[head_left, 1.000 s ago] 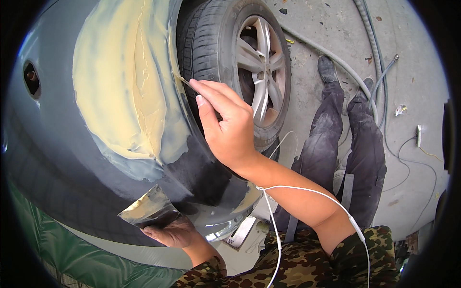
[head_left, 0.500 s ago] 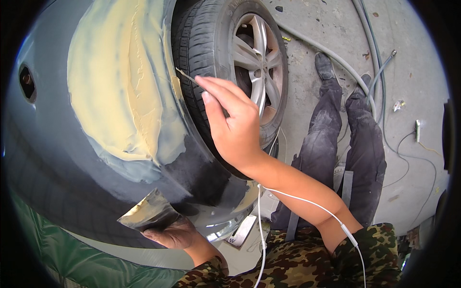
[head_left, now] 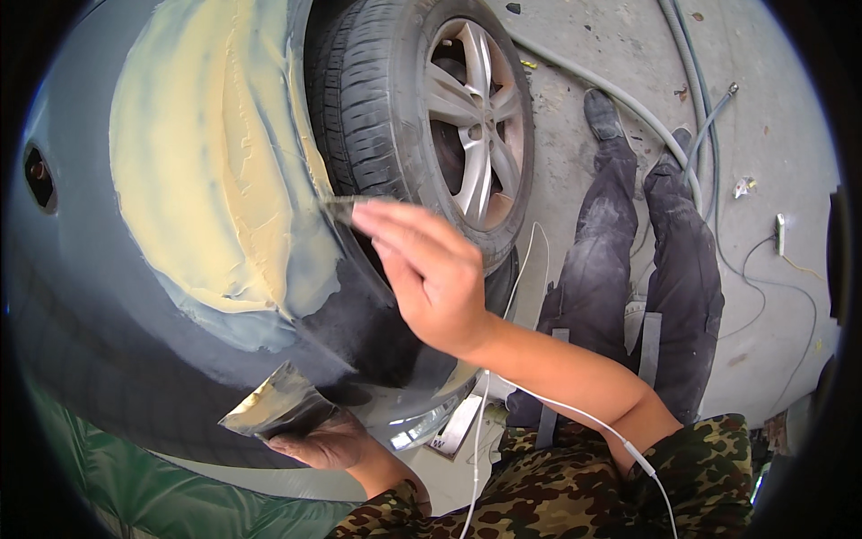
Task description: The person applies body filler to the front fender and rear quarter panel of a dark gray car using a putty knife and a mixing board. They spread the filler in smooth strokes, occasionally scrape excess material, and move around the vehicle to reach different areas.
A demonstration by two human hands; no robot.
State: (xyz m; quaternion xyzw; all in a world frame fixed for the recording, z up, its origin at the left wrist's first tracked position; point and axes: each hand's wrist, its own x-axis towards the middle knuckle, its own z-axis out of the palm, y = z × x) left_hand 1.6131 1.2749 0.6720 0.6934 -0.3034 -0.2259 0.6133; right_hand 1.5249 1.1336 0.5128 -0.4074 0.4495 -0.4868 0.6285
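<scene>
Pale yellow body filler (head_left: pixel 193 171) lies in a broad patch on a dark grey car panel (head_left: pixel 108 296) beside the wheel arch. My right hand (head_left: pixel 442 286) is closed on a thin, flat filler spreader (head_left: pixel 339 209), seen nearly edge-on and slightly smeared. Its blade is at the arch lip, by the lower end of a filler strip; firm contact is hard to judge. Lower left, my left hand (head_left: pixel 323 440) grips a dark, flat plate (head_left: pixel 278 402) smeared with yellow filler, below the patch and close to the panel. Dark stains cover that hand's fingers.
A tyre (head_left: pixel 382 112) on a silver alloy wheel (head_left: pixel 480 117) stands right beside the arch. Grey hoses (head_left: pixel 620 94) and thin cables cross the concrete floor. Green sheeting (head_left: pixel 144 476) is at lower left. A white earphone cord (head_left: pixel 575 409) hangs across my right arm.
My right hand has moved down along the arch lip with the spreader, which has turned flatter. The left hand keeps the plate in nearly the same place. The view has shifted slightly.
</scene>
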